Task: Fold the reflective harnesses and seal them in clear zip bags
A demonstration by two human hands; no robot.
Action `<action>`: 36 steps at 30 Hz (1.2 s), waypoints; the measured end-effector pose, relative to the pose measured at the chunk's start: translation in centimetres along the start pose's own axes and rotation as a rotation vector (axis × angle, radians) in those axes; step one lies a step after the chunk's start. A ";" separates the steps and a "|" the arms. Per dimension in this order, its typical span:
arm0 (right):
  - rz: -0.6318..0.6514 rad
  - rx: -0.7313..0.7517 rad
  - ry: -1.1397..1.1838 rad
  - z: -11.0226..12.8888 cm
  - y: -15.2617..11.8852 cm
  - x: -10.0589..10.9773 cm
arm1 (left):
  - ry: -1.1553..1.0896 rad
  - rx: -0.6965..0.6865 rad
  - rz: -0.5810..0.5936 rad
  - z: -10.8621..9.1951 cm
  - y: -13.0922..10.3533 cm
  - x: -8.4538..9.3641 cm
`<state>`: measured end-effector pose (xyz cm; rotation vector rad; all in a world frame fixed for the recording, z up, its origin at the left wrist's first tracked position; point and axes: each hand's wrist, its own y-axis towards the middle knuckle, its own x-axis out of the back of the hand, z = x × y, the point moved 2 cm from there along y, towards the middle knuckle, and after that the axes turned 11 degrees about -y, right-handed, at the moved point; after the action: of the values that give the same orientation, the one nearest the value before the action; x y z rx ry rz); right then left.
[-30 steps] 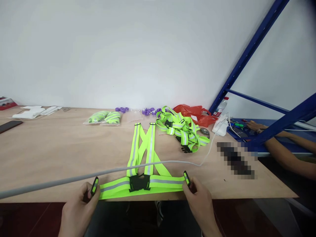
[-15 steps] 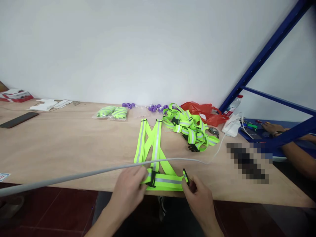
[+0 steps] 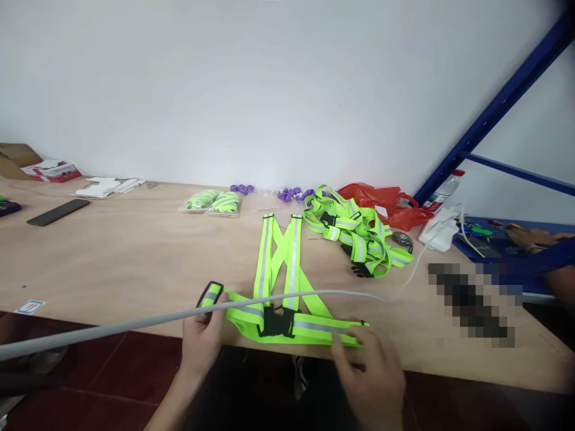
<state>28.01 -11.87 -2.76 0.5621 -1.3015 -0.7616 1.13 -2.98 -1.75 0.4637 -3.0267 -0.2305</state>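
Observation:
A fluorescent yellow-green reflective harness (image 3: 294, 257) with silver stripes lies on the table, its two shoulder straps upward and crossed straps behind them. A black buckle (image 3: 277, 321) sits fastened in the middle of its waist belt. My left hand (image 3: 203, 335) is closed on the belt's left end, beside a black slider (image 3: 210, 294) that stands raised. My right hand (image 3: 372, 371), somewhat blurred, is at the belt's right end with fingers apart; whether the fingertips touch the strap is unclear.
A tangled pile of similar straps (image 3: 359, 239) lies right, before a red plastic bag (image 3: 386, 203). Bagged straps (image 3: 202, 200) and purple rings (image 3: 294, 193) are at the back. A grey cable (image 3: 179, 316) crosses in front. A co-worker's hand (image 3: 530, 239) shows far right, beyond a blue frame.
My left hand has moved left from the buckle to the belt's left end. My right hand has let go of the right slider, which now lies lower. The view has shifted left.

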 end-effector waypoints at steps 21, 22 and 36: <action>0.574 0.719 0.147 8.8 -1.2 -4.8 | 0.052 -0.290 0.359 -2.4 -0.6 -4.5; 0.582 0.720 0.146 8.9 -1.1 -4.9 | 0.052 -0.269 0.350 -2.2 -0.4 -4.3; 0.689 0.728 0.182 9.1 -0.3 -4.9 | 0.636 -0.441 0.462 2.4 2.1 7.0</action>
<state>18.58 -7.86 -4.40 0.6705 -1.4592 0.3500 -6.41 -2.83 -3.50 -0.1748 -2.2781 -0.5692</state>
